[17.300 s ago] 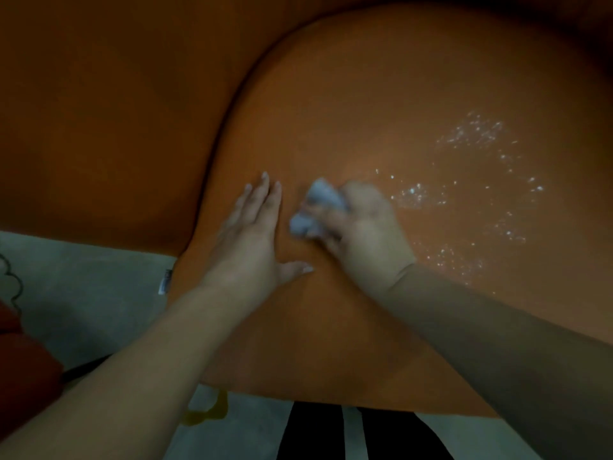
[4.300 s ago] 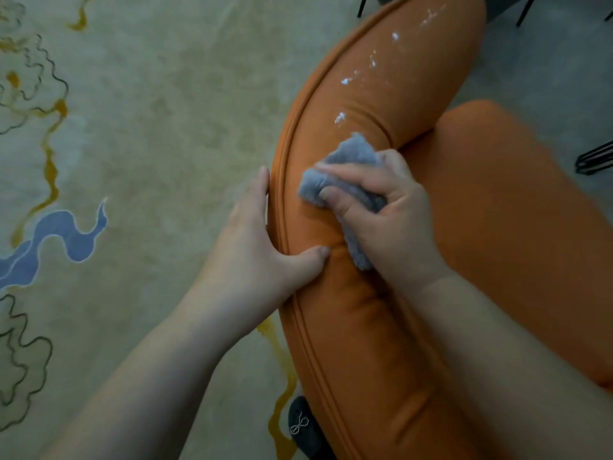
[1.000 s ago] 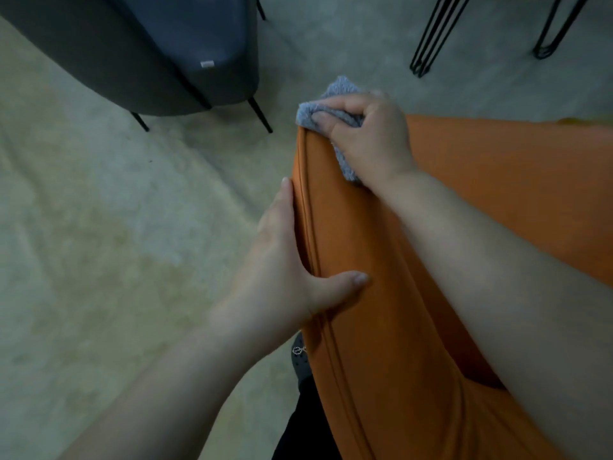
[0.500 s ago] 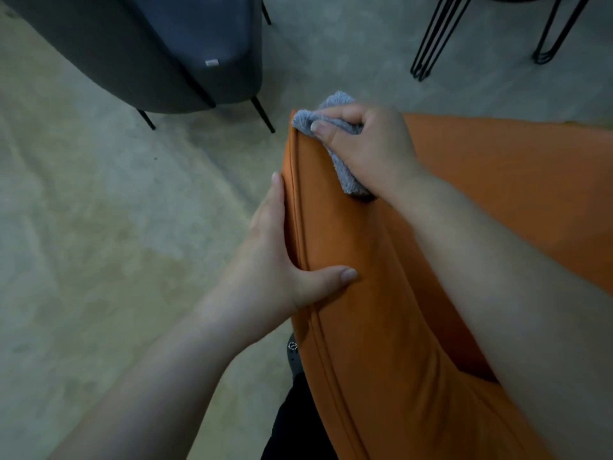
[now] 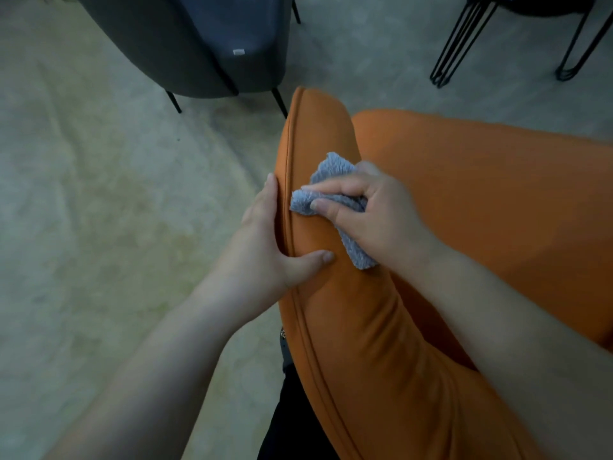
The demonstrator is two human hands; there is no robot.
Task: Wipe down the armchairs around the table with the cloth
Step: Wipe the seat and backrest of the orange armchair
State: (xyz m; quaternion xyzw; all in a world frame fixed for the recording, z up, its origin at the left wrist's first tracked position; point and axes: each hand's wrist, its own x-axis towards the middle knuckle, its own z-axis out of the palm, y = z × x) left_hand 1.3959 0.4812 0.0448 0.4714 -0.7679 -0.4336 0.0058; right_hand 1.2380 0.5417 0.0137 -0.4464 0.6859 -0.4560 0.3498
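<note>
Cloth update: your right hand (image 5: 378, 214), gripping the crumpled grey terry cloth (image 5: 335, 200), has pulled back from the orange fabric armchair's (image 5: 464, 194) arm tip towards your left hand (image 5: 265, 247) clamping the rim, so that arm looks nearly wiped.

Open floor to your left, furniture crowding the far side

Left of the orange upholstered armchair (image 5: 365, 327), the pale carpeted floor (image 5: 99, 210) lies open. Ahead, the dark grey upholstered chair on thin black legs (image 5: 205, 44) stands near the armrest tip, leaving a narrow gap. Black wire hairpin legs (image 5: 464, 44) stand far right, well apart from the armchair.
</note>
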